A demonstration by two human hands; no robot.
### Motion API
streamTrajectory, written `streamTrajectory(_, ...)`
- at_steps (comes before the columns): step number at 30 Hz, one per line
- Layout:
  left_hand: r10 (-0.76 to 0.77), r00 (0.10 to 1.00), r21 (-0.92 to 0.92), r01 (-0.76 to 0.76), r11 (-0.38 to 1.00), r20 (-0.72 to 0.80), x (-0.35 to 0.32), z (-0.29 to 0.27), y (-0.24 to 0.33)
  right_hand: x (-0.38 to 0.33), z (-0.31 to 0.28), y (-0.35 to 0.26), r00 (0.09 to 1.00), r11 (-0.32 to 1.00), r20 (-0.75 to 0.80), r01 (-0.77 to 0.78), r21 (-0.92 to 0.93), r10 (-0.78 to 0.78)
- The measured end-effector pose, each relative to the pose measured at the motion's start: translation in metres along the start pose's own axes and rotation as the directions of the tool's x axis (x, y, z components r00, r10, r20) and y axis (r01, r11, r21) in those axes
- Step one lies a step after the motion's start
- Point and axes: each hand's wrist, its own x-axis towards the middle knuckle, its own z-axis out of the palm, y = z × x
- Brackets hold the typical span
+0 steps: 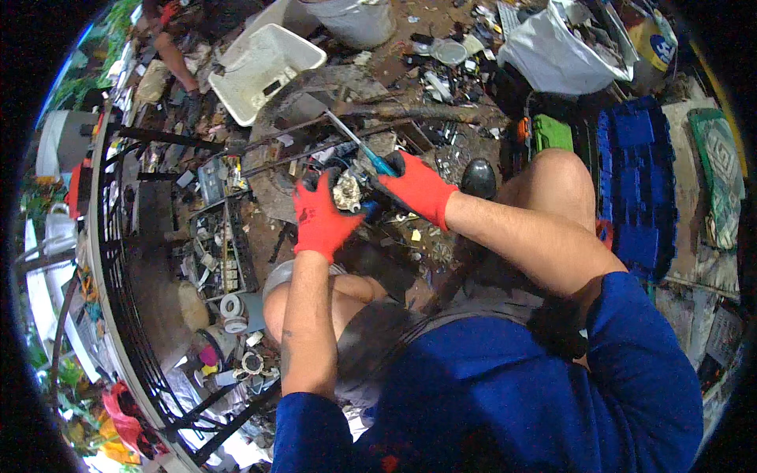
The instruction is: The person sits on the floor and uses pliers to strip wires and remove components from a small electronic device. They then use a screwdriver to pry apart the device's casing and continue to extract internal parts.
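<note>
Two gloved hands working a small metal part.
Left hand (322,219) clasps the part (346,191); right hand (416,188) grips a screwdriver (364,148) against it.

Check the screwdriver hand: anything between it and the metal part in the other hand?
Nothing visible. The right hand grips the blue-handled screwdriver, and the left hand holds the pale metal part right beside it. The hands nearly meet over the part; no clutter lies between them.
</note>
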Motion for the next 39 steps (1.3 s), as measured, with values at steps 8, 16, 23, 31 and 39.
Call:
streamTrajectory(8,0.121,0.988,-0.28,-0.144,0.949,-0.099,-0.001,0.008,-0.017,-0.064,-0.058,-0.055,0.983,0.995,0.171,0.076,-0.062,-0.064)
streamTrajectory(16,0.033,0.978,-0.13,-0.061,0.99,-0.205,0.0,0.015,-0.011,-0.109,-0.088,-0.04,0.956,0.946,0.193,0.257,-0.196,-0.22)
streamTrajectory(23,0.084,0.986,-0.229,-0.116,0.966,-0.145,0.011,0.025,-0.013,-0.104,-0.089,-0.019,0.967,0.969,0.193,0.197,-0.146,-0.168)
streamTrajectory(31,0.081,0.984,-0.268,-0.122,0.956,-0.159,0.014,0.026,-0.023,-0.1,-0.098,-0.037,0.954,0.99,0.282,0.125,-0.062,-0.103)
streamTrajectory(39,0.091,0.985,-0.323,-0.135,0.937,-0.15,0.015,0.022,-0.024,-0.095,-0.099,-0.042,0.946,1.0,0.324,0.008,-0.015,-0.002)
